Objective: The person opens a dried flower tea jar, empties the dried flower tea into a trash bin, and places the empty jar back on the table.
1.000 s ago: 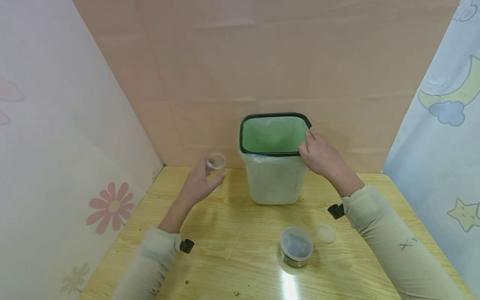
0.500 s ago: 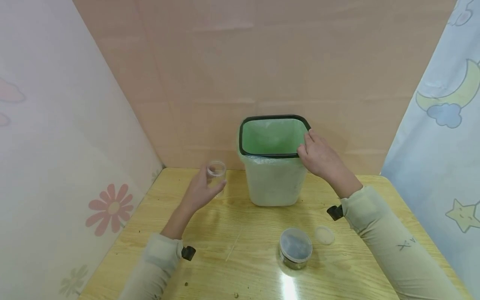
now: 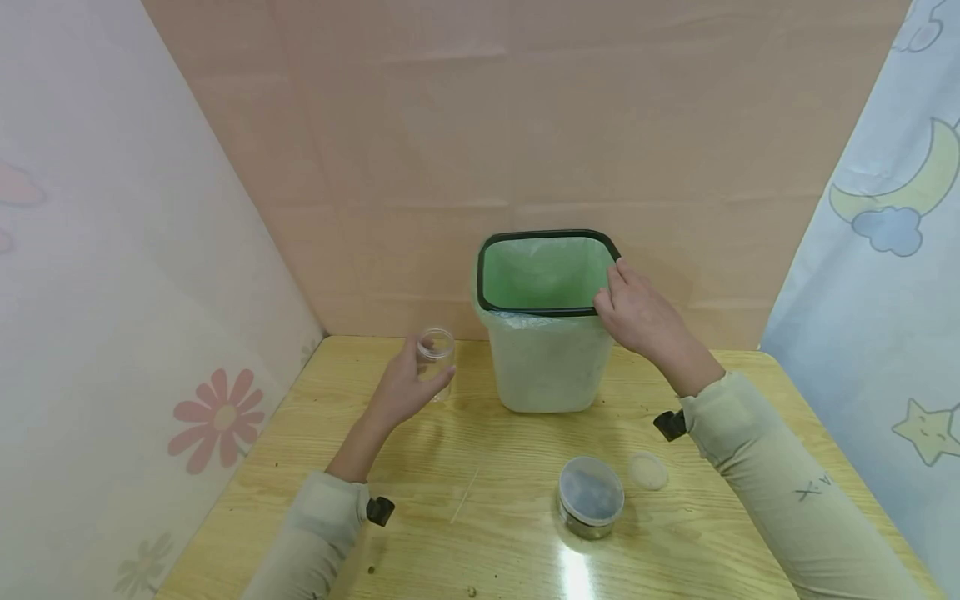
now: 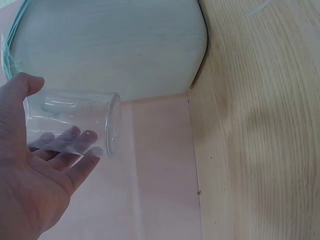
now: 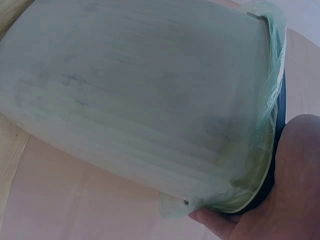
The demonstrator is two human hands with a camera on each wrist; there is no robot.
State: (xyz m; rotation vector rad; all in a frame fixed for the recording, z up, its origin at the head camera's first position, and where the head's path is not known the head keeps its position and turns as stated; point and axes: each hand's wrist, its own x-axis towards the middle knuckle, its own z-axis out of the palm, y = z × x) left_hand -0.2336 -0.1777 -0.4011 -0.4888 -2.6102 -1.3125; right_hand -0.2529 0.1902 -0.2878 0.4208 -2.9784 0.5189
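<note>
My left hand holds a clear, open-topped plastic jar upright, to the left of the bin. In the left wrist view, thumb and fingers curve round the jar, and its base is raised off the table. A pale waste bin stands at the back of the table, lined with a thin green bag under a black rim ring. At the bin's front right corner, my right hand grips the rim; its fingertips reach below the bag's folded edge in the right wrist view.
Nearer on the wooden table sits a round tub with a translucent lid and dark contents. Beside it lies a small clear disc. A thin pale strip lies left of the tub. A papered wall rises behind the bin.
The left hand has lowered the jar slightly and brought it a little to the right. My right hand keeps its grip on the bin's rim.
</note>
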